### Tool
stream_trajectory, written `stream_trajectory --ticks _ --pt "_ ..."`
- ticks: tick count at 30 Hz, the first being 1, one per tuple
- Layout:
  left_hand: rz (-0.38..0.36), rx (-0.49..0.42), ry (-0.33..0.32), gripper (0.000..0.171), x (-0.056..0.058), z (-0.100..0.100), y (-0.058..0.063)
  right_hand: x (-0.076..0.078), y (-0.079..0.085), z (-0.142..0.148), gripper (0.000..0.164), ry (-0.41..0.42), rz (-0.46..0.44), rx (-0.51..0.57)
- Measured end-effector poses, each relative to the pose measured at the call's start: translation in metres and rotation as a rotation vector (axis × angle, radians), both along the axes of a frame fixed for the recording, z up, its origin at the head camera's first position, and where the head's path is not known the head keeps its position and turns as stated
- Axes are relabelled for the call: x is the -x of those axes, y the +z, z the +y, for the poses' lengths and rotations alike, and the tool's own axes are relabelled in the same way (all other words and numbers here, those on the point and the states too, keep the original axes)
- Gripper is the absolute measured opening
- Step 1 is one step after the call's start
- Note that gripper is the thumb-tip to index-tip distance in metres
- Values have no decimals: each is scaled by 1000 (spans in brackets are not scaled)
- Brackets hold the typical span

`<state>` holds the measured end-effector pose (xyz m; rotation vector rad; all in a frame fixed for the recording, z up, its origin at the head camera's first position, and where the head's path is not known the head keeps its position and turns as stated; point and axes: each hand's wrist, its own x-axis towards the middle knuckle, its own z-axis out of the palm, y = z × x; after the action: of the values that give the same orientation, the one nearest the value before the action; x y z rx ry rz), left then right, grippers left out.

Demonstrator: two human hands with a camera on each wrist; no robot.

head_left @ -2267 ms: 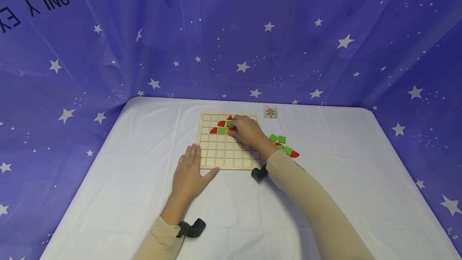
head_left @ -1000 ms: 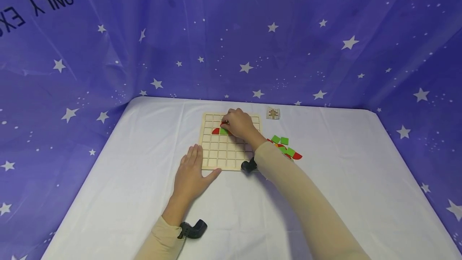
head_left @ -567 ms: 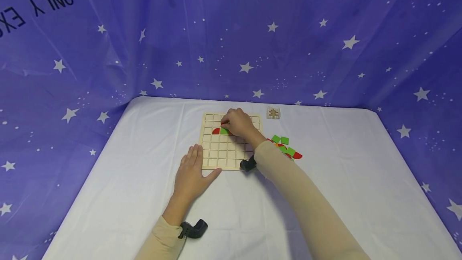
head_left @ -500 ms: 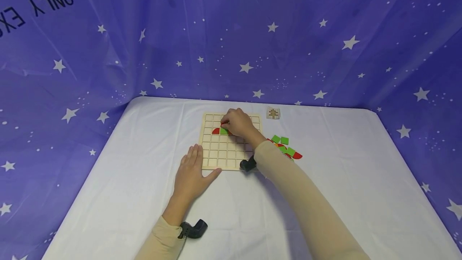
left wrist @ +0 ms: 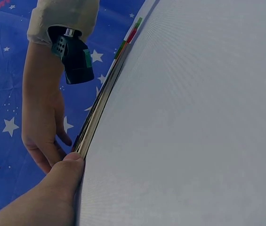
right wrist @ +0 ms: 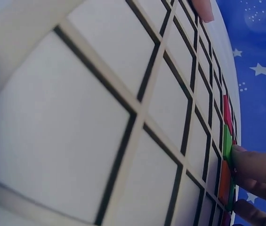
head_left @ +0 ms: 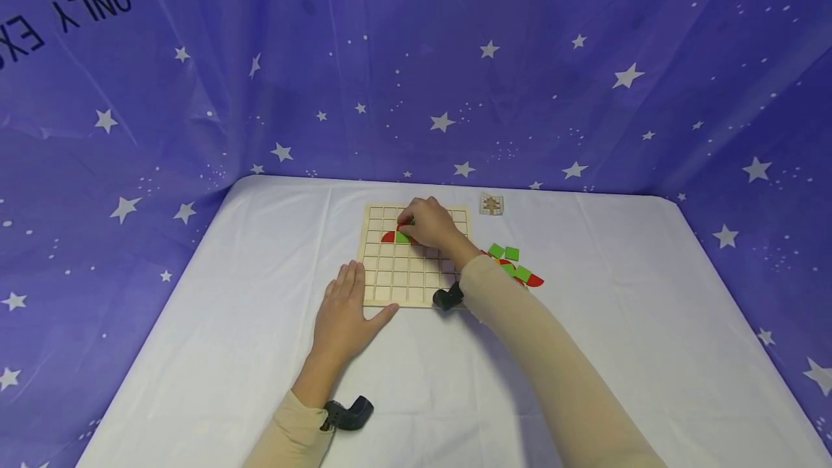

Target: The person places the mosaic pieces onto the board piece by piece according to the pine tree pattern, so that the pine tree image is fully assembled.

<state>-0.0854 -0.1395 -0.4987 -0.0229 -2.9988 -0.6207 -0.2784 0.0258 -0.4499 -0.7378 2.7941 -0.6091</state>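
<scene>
A wooden grid board (head_left: 385, 280) lies on the white table, with coloured flat tiles set in its upper rows. My left hand (head_left: 341, 313) rests flat, fingers straight along the board's left edge and thumb at its front edge. My right hand (head_left: 434, 224) reaches over the upper rows with fingers curled down, pinching a green tile (right wrist: 232, 200) between thumb and finger in the right wrist view. Just below in the grid sit a red quarter-round tile (head_left: 388, 237) and a green square tile (head_left: 402, 237). An orange tile (right wrist: 224, 181) shows beside them. The hand hides other tiles.
Right of the board lies a loose pile with green squares (head_left: 512, 254) and a red quarter-round piece (head_left: 536, 281), partly behind the right forearm. A small pattern card (head_left: 491, 204) with a tree shape lies near the back. A starry purple curtain (head_left: 442, 92) hangs behind.
My right hand has shifted slightly left and up from the orange tile's cell to the row above, then stayed nearly still. The left hand keeps its place at the board.
</scene>
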Motion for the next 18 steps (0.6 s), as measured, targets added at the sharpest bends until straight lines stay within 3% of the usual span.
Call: stream_trajectory --ticks 18 --pt "-17 4 3 105 0 0 1 4 1 2 22 -32 -18 51"
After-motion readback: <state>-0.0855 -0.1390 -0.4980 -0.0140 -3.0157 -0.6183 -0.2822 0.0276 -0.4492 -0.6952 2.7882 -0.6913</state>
